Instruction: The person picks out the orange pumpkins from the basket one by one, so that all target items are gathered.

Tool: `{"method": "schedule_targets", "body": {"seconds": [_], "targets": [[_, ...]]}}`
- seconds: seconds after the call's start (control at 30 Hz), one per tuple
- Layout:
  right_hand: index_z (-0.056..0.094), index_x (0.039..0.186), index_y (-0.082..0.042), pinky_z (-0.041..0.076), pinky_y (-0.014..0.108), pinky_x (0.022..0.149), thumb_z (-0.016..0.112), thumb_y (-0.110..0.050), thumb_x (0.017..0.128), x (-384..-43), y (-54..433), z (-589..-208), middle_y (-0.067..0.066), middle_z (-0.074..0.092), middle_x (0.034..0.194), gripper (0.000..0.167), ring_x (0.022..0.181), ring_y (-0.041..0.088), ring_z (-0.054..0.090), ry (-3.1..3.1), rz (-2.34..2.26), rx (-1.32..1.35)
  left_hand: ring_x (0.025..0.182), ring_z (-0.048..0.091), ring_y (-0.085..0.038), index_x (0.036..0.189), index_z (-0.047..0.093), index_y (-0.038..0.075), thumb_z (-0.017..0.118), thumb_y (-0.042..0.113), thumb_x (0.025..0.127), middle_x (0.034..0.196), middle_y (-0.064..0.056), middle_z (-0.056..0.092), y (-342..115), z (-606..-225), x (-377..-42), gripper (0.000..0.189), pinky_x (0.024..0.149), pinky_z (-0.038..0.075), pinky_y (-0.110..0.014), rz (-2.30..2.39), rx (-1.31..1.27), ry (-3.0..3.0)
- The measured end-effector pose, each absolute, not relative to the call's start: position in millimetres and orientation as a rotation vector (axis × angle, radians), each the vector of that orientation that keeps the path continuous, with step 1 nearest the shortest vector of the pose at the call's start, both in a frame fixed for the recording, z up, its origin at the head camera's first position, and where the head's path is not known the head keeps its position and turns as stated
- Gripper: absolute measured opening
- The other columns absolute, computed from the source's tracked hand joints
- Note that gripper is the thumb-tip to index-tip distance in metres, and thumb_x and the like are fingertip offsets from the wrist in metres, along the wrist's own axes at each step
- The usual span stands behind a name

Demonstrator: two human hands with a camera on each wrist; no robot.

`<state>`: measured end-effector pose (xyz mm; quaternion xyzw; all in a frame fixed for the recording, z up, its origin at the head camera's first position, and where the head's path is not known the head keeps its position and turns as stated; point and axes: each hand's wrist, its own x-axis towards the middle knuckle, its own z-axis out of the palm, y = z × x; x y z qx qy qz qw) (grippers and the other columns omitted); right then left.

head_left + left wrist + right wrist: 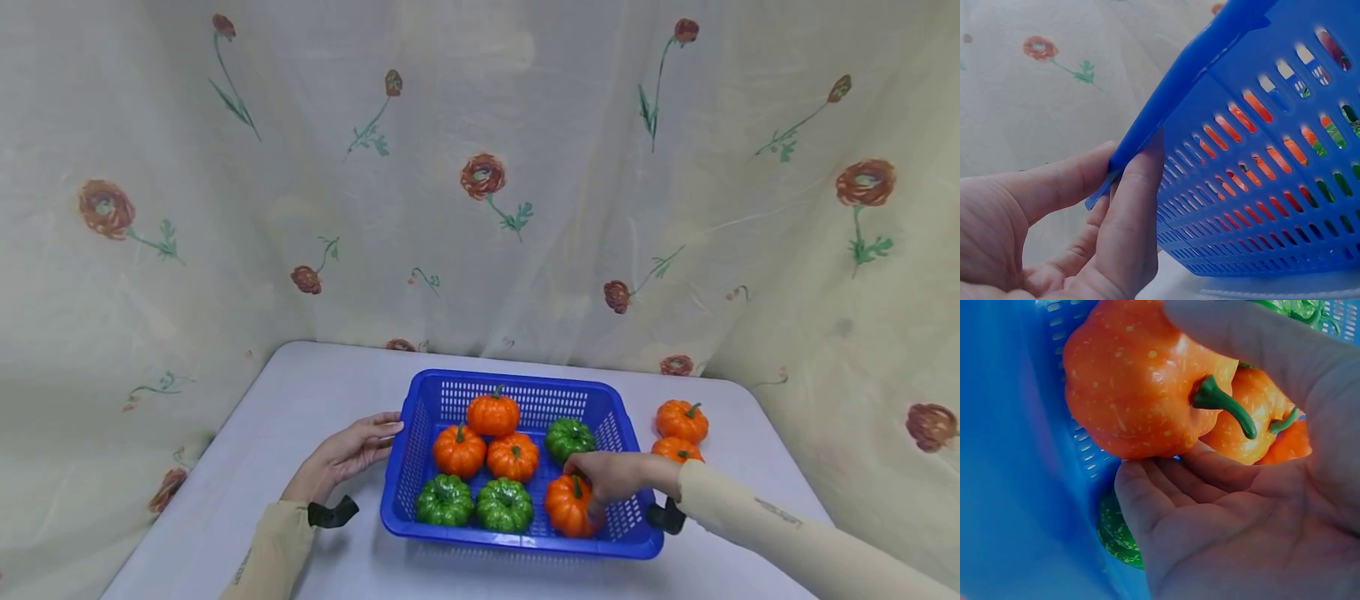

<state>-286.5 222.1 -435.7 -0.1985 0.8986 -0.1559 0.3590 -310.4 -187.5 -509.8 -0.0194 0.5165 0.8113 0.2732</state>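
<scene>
The left hand [358,450] pinches the left rim of a blue perforated plastic basket [517,542] on the counter [337,375]. The right hand [617,475] grips an orange pumpkin [564,510] in the basket's near right corner; two more orange pumpkins [682,422] sit outside, to the right.

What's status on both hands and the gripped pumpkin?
Left hand pinches basket at left rim. Right hand grips orange pumpkin inside, front right. Green pumpkin close behind; nothing seen blocking.

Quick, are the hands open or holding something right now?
Left hand: closed, pinching the rim of the blue basket.
Right hand: closed around an orange pumpkin inside the basket.
</scene>
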Motion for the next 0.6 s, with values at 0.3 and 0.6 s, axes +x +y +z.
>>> {"method": "schedule_targets", "body": {"seconds": [0.3, 0.6], "targets": [[0.052, 0.113, -0.031, 0.047, 0.052, 0.101, 0.092, -0.035, 0.057, -333.0, 249.7, -516.1, -0.009, 0.058, 0.107, 0.069, 0.098, 0.015, 0.054, 2.283, -0.381, -0.487, 0.094, 0.070, -0.016, 0.145, 0.025, -0.003, 0.060, 0.009, 0.095, 0.109, -0.009, 0.067, -187.8, -511.0, -308.8, 0.062, 0.087, 0.057, -0.030, 2.202, -0.063, 1.389], [0.054, 0.112, -0.023, 0.049, 0.046, 0.099, 0.090, -0.025, 0.060, -306.2, 227.3, -479.2, -0.006, 0.059, 0.102, 0.063, 0.095, 0.015, 0.054, 2.342, -0.350, -0.508, 0.092, 0.070, -0.017, 0.143, 0.026, -0.003, 0.058, 0.009, 0.096, 0.109, -0.009, 0.067, -187.9, -509.5, -308.6, 0.059, 0.086, 0.058, -0.029, 2.204, -0.052, 1.402]]}}
